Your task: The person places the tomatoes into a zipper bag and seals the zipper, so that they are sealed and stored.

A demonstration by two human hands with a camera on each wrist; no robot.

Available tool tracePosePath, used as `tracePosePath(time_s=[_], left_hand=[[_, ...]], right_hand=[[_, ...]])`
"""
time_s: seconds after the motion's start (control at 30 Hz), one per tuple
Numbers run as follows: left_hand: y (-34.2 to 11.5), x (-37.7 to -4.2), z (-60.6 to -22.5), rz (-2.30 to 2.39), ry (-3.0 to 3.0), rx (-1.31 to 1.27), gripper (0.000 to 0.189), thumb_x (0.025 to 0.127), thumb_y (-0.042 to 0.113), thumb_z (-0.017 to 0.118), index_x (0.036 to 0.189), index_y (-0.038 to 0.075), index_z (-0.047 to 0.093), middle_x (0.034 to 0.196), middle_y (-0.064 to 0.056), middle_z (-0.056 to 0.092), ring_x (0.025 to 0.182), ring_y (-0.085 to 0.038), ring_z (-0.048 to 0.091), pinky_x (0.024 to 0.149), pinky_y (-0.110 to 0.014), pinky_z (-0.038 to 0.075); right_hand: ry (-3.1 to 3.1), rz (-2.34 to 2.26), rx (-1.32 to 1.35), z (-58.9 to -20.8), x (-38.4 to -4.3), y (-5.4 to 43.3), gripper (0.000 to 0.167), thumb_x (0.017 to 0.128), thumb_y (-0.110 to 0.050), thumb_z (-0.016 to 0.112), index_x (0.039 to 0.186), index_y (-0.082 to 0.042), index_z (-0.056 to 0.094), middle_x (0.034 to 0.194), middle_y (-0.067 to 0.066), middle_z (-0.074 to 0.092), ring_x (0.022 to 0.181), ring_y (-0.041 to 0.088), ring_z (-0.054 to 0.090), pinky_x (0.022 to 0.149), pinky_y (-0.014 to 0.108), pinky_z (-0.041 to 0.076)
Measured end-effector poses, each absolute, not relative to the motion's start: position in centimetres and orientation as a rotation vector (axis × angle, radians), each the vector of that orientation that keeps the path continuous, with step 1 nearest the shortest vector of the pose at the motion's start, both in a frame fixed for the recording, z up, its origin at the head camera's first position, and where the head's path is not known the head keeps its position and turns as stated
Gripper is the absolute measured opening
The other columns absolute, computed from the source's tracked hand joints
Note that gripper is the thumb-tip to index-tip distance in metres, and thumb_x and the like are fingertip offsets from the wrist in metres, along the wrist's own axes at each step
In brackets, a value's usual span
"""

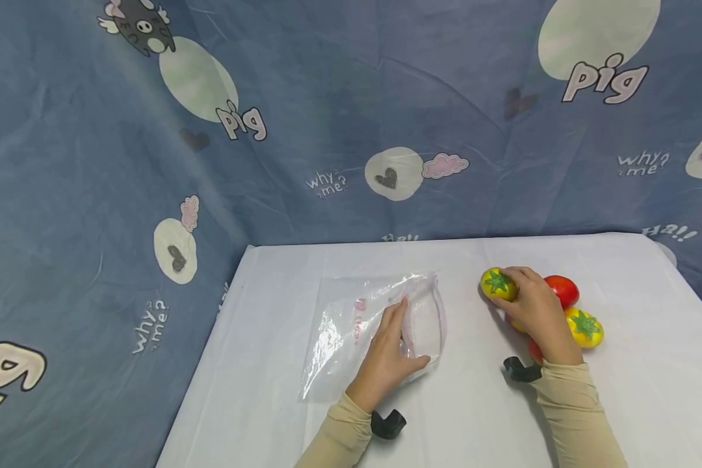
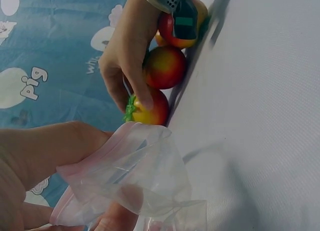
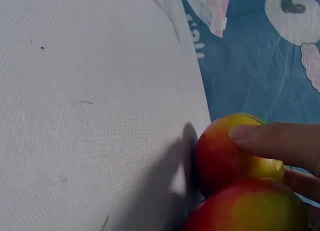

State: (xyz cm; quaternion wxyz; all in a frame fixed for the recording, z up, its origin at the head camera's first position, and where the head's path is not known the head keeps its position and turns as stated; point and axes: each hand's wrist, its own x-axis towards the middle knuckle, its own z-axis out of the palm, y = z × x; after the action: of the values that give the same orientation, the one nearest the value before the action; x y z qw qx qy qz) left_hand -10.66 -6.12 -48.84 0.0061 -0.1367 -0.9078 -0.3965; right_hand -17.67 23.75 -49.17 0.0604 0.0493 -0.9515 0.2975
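The white table (image 1: 240, 403) ends at a far edge just in front of the blue curtain (image 1: 316, 78), and its left edge slopes down toward the viewer. Bare surface runs left of the clear zip bag (image 1: 336, 344), and another unobstructed strip separates the bag's mouth from the fruit on the right. The held fruit (image 1: 496, 283) is at the left front of its group, well short of the far edge; the red fruit (image 1: 563, 290) and the yellow fruit (image 1: 585, 328) sit close to the right hand (image 1: 535, 312), with more bare table beyond them.

The right hand grasps the held fruit between thumb and fingers; whether it has left the table I cannot tell. The left hand (image 1: 386, 361) is at the bag's mouth, thumb and fingers spread apart, clenched on nothing.

From the head, the held fruit looks yellow with a green star-shaped top (the wrist cameras, seeing it from lower down, show red on its body too). The left wrist view alone brings out the pink seal strip (image 2: 100, 163) along the gaping mouth, and a fingertip showing through the plastic. The right wrist view shows a second red-and-yellow fruit (image 3: 250, 208) right against the held one, partly overlapping it.
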Motion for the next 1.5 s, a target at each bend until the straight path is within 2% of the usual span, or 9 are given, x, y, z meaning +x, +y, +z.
tracePosePath(time_s=[0.4, 0.77, 1.17, 1.5], left_hand=[[-6.1, -10.7, -48.7, -1.23, -2.854, -0.436, 0.11, 0.071, 0.017, 0.093, 0.161, 0.004, 0.031, 0.155, -0.008, 0.044, 0.119, -0.026, 0.06, 0.107, -0.043, 0.053], [-6.2, -10.6, -48.8, -1.235, -2.842, -0.434, 0.109, 0.072, 0.017, 0.093, 0.161, 0.004, 0.03, 0.155, -0.009, 0.044, 0.138, -0.03, 0.053, 0.114, -0.047, 0.049], [-6.2, -10.6, -48.7, -1.235, -2.842, -0.419, 0.109, 0.072, 0.016, 0.093, 0.161, 0.004, 0.031, 0.155, -0.01, 0.044, 0.138, -0.031, 0.053, 0.114, -0.048, 0.049], [-6.1, -10.6, -48.8, -1.244, -2.841, -0.404, 0.109, 0.071, 0.017, 0.093, 0.161, 0.005, 0.031, 0.156, -0.009, 0.043, 0.139, -0.03, 0.053, 0.115, -0.048, 0.048]], right_hand=[[-2.874, 0.925, 0.164, -48.9, -17.6, 23.7, 0.064, 0.085, -0.02, 0.084, 0.139, 0.002, 0.058, 0.14, 0.027, 0.056, 0.128, 0.049, 0.052, 0.106, 0.07, 0.045], [-2.843, 0.946, 0.216, -48.9, -17.4, 23.4, 0.063, 0.085, -0.019, 0.085, 0.138, 0.001, 0.059, 0.139, 0.026, 0.057, 0.126, 0.047, 0.054, 0.107, 0.069, 0.045], [-2.782, 0.965, 0.302, -48.6, -17.3, 22.6, 0.062, 0.084, -0.018, 0.086, 0.138, -0.002, 0.06, 0.138, 0.022, 0.06, 0.127, 0.044, 0.057, 0.107, 0.066, 0.047], [-2.665, 0.999, 0.397, -48.6, -17.2, 21.8, 0.06, 0.08, -0.017, 0.089, 0.134, -0.008, 0.066, 0.132, 0.013, 0.067, 0.119, 0.037, 0.064, 0.102, 0.061, 0.052]])
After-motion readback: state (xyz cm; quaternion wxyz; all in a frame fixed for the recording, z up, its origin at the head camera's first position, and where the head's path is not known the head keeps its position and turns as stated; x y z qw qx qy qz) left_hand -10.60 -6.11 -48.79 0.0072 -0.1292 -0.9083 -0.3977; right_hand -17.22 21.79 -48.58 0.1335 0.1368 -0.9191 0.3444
